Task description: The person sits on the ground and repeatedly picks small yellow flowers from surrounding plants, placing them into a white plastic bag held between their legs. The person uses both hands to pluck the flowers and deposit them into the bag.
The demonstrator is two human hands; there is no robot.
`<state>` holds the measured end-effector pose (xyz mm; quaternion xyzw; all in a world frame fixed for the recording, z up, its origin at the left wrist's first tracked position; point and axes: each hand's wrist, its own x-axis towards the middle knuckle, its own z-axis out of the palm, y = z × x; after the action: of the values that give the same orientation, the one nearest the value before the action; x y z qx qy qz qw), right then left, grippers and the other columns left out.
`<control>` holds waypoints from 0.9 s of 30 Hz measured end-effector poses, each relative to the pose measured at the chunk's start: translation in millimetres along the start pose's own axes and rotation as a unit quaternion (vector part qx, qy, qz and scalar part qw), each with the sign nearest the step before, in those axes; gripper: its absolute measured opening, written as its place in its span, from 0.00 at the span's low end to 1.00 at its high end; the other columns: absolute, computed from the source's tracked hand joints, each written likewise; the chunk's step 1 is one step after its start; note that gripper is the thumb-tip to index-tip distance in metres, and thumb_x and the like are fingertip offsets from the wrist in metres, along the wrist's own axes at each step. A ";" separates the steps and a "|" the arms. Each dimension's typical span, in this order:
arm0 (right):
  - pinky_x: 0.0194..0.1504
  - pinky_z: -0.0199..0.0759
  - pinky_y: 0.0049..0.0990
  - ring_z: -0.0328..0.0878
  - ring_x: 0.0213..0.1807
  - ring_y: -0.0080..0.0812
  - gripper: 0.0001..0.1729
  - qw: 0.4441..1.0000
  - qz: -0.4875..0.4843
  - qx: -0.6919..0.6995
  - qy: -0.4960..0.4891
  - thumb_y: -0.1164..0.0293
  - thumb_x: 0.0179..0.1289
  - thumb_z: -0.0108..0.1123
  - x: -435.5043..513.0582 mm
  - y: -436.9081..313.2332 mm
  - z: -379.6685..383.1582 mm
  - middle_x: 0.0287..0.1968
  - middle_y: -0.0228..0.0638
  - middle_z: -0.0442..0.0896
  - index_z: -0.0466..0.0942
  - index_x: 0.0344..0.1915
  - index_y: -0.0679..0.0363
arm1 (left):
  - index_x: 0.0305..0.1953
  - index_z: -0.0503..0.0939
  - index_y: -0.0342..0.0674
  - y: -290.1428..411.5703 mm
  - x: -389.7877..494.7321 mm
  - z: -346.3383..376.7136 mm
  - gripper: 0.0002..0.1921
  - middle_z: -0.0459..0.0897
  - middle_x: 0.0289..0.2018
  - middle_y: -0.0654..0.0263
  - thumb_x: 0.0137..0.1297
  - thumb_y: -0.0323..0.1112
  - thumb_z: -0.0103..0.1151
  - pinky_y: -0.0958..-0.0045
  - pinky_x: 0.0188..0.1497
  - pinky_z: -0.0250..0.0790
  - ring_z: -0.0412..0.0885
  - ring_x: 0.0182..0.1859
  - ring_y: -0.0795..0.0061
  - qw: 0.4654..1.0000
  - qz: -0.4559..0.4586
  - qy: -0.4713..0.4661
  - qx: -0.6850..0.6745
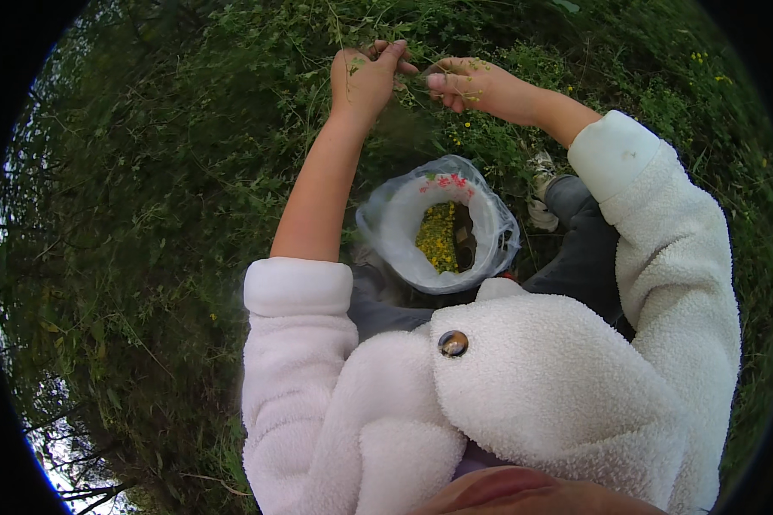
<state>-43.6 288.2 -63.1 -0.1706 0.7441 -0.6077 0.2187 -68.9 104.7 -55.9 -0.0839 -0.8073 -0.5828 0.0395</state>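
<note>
Near the top of the head view, my left hand [368, 74] has its thumb and fingers closed around thin green plant stems [338, 32]. My right hand [470, 87] is just to the right of it, fingers bent around small budded sprigs [475, 96] of the same kind of plant; whether it grips them is not clear. Below both hands a bucket lined with a clear plastic bag [386, 212] stands between my feet. Small yellow flower heads [437, 241] lie inside it, beside a dark area with unclear items. The bucket's inner wall bears red marks.
Dense green plants [200, 161] surround me, with scattered yellow flowers [699, 58] at the upper right. My shoe [542, 193] and dark trouser leg [573, 238] are close to the bucket's right side. Bare branches [96, 492] show at the lower left edge.
</note>
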 end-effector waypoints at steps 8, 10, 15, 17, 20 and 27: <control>0.25 0.54 0.21 0.57 0.21 0.18 0.18 0.980 -0.051 -0.190 0.016 0.58 0.68 0.44 0.5 11.8 5.8 0.20 0.24 0.64 0.71 0.31 0.61 | 0.25 0.80 0.33 7.0 -11.1 15.5 0.13 0.79 0.18 0.60 0.58 0.39 0.56 0.67 0.28 0.68 0.77 0.22 0.65 0.991 0.035 -0.004 0.131; 0.26 0.56 0.20 0.58 0.22 0.18 0.19 0.979 -0.058 -0.196 0.027 0.59 0.69 0.42 -0.2 14.2 8.6 0.20 0.25 0.66 0.71 0.29 0.61 | 0.26 0.79 0.34 6.5 -12.2 15.4 0.13 0.80 0.19 0.56 0.59 0.38 0.55 0.65 0.28 0.68 0.78 0.23 0.60 0.988 0.044 -0.001 0.148; 0.24 0.54 0.20 0.56 0.21 0.17 0.18 0.998 0.049 0.042 0.026 0.60 0.69 0.41 -5.9 5.9 17.8 0.19 0.22 0.65 0.71 0.28 0.59 | 0.26 0.79 0.33 1.8 -12.3 18.7 0.11 0.77 0.21 0.50 0.59 0.35 0.53 0.60 0.29 0.68 0.76 0.28 0.48 0.950 0.166 0.082 0.253; 0.24 0.53 0.19 0.55 0.21 0.17 0.17 0.993 0.073 0.079 0.048 0.60 0.69 0.41 -8.8 -0.1 23.1 0.20 0.21 0.64 0.71 0.28 0.58 | 0.27 0.79 0.33 -0.2 -10.0 18.8 0.11 0.77 0.22 0.49 0.58 0.35 0.53 0.58 0.29 0.67 0.75 0.29 0.47 0.943 0.157 0.098 0.276; 0.20 0.45 0.16 0.50 0.19 0.14 0.15 0.980 0.089 0.149 0.093 0.60 0.69 0.41 -15.1 -2.5 32.1 0.20 0.19 0.60 0.67 0.28 0.56 | 0.28 0.79 0.34 -4.1 -1.8 10.6 0.13 0.78 0.21 0.53 0.60 0.39 0.53 0.59 0.27 0.66 0.76 0.26 0.53 0.939 0.138 0.150 0.279; 0.18 0.45 0.13 0.50 0.19 0.12 0.13 0.960 0.138 0.237 0.050 0.62 0.69 0.43 -9.2 10.0 2.3 0.22 0.20 0.62 0.68 0.30 0.58 | 0.26 0.81 0.36 -20.3 15.4 -47.2 0.15 0.80 0.19 0.65 0.62 0.41 0.55 0.69 0.25 0.67 0.76 0.20 0.75 0.967 -0.009 0.104 0.232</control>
<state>-34.4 293.1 -72.2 0.0206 0.6052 -0.7382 0.2974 -89.3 55.1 -57.4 -0.0039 -0.9125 -0.3858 0.1360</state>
